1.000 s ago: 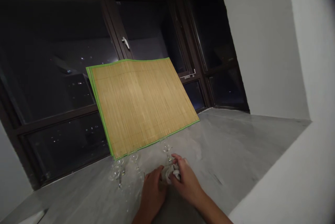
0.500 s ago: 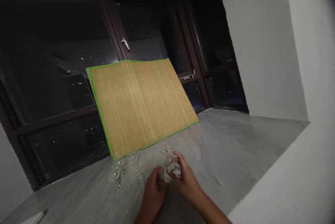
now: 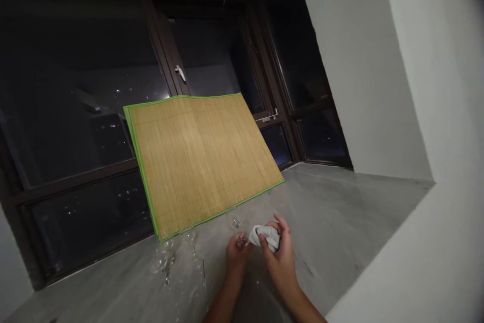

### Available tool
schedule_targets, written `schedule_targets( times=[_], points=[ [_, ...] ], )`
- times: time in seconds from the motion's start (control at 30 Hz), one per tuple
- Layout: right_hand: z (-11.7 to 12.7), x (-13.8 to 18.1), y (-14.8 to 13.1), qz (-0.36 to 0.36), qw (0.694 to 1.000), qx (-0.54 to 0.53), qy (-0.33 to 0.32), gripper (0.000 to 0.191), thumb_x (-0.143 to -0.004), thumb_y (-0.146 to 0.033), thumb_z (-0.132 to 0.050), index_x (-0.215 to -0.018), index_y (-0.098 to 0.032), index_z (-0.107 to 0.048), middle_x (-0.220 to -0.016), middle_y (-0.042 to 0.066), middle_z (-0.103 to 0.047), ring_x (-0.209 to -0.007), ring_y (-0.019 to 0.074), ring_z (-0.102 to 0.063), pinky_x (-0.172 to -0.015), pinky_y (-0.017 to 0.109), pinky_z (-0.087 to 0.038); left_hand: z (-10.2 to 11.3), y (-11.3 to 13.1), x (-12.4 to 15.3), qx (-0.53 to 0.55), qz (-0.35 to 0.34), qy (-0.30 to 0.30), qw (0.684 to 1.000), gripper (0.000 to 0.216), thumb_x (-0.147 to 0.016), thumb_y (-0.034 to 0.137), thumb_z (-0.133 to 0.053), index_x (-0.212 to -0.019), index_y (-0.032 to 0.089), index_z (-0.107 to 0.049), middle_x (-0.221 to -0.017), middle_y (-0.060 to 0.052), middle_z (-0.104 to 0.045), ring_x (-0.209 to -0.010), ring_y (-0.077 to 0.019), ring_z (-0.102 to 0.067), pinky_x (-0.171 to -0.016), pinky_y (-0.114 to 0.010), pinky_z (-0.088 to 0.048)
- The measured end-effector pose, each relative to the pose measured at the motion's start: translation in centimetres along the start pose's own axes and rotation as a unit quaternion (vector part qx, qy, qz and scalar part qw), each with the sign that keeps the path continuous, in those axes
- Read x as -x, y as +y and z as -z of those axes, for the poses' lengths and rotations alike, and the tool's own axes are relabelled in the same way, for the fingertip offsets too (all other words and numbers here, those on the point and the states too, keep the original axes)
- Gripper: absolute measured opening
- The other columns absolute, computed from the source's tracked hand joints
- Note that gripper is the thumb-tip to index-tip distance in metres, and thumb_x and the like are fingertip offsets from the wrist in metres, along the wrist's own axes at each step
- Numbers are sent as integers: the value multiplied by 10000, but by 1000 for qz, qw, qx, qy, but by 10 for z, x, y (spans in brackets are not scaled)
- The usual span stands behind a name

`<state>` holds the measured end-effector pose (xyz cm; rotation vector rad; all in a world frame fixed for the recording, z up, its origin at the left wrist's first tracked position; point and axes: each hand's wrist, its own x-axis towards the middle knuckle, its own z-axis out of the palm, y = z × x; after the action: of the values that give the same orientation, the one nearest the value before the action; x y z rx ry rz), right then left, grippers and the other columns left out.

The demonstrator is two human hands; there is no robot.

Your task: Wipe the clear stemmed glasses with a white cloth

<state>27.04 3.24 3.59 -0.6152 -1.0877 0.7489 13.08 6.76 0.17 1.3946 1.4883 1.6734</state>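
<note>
My left hand [image 3: 236, 260] is closed around a small clear glass [image 3: 241, 240], its fingers partly hidden behind the clear sides. Just right of it, a crumpled white cloth [image 3: 266, 237] is bunched in my right hand [image 3: 283, 260], with the thumb across its front and the index finger lifted. The cloth lies close beside the glass; whether they touch I cannot tell. Beyond my hands another clear glass [image 3: 235, 219] stands on the grey ledge [image 3: 325, 212]. Several stemmed clear glasses [image 3: 162, 260] are to the left, their outlines faint.
A folded bamboo mat [image 3: 207, 156] with green edging leans against the dark-framed window [image 3: 102, 81] behind the glasses. A white wall [image 3: 381, 76] rises on the right, and a thin dark stick-like thing [image 3: 203, 268] is left of my left hand.
The cloth has come away from between both hands and moved right with my right hand. The glass now shows uncovered in my left hand. The view has shifted slightly.
</note>
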Motion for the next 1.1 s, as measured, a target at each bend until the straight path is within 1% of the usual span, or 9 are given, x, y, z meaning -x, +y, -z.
schedule_targets(
  times=[0.13,0.27,0.37,0.47,0.53,0.63,0.8,0.93,1.1],
  points=[
    [-1,-1,4,-18,1000,-12,11,581,-871,-425,-611,-1348,-201,-367,-992,46,-581,-837,187,-623,-761,317,-525,11,0,0,-73,-9,29,997,429,-607,495,-706,-877,166,-654,-836,-63,-701,-810,-232,-668,-761,-342,-521],
    [-3,0,6,-31,999,-19,-6,587,-869,-427,-615,-1352,-213,-358,-970,31,-574,-815,175,-612,-753,306,-523,25,8,0,-168,-44,35,984,398,-606,403,-707,-929,171,-688,-989,-86,-685,-994,-269,-629,-931,-379,-470],
    [-4,2,6,-27,999,-17,-22,580,-874,-420,-610,-1353,-212,-357,-952,25,-582,-804,171,-611,-757,302,-521,30,13,1,-280,-83,-4,956,473,-689,363,-649,-1122,173,-666,-1107,-99,-668,-1076,-258,-604,-988,-361,-435],
    [-5,2,7,-25,999,-8,-23,590,-865,-415,-618,-1355,-209,-362,-961,27,-593,-806,172,-617,-747,297,-520,30,13,5,-388,-117,-76,911,436,-800,352,-557,-1200,203,-646,-1167,-99,-667,-1114,-244,-593,-1001,-350,-421],
    [-5,2,8,-25,999,-3,-26,590,-863,-406,-618,-1356,-208,-361,-969,29,-595,-809,172,-622,-746,296,-521,28,10,7,-425,-116,-98,893,415,-838,357,-524,-1212,223,-646,-1222,-100,-656,-1177,-255,-562,-1039,-376,-388],
    [-5,2,11,-24,999,-3,-34,571,-874,-388,-605,-1355,-207,-356,-978,30,-589,-805,167,-624,-757,300,-521,25,3,9,-475,-95,-103,869,441,-871,350,-482,-1275,226,-610,-1360,-120,-580,-1311,-284,-462,-1120,-463,-286],
    [-6,2,11,-17,999,-2,-37,554,-876,-361,-603,-1350,-207,-361,-985,33,-590,-814,169,-627,-772,311,-526,20,0,5,-521,-67,-152,837,474,-907,359,-413,-1347,258,-558,-1463,-121,-494,-1388,-319,-378,-1138,-609,-179],
    [-5,3,8,-7,999,11,-40,545,-867,-356,-609,-1339,-207,-381,-972,35,-596,-828,180,-630,-767,308,-528,17,2,-2,-505,-68,-160,845,518,-900,379,-426,-1397,260,-508,-1490,-123,-465,-1398,-316,-369,-1152,-596,-170],
    [-5,3,10,-5,998,21,-54,549,-874,-359,-588,-1352,-200,-370,-968,31,-604,-827,181,-630,-761,299,-524,16,-7,-19,-514,-63,-158,840,550,-836,393,-530,-1364,243,-546,-1462,-150,-492,-1394,-349,-368,-1155,-590,-177]
  ],
)
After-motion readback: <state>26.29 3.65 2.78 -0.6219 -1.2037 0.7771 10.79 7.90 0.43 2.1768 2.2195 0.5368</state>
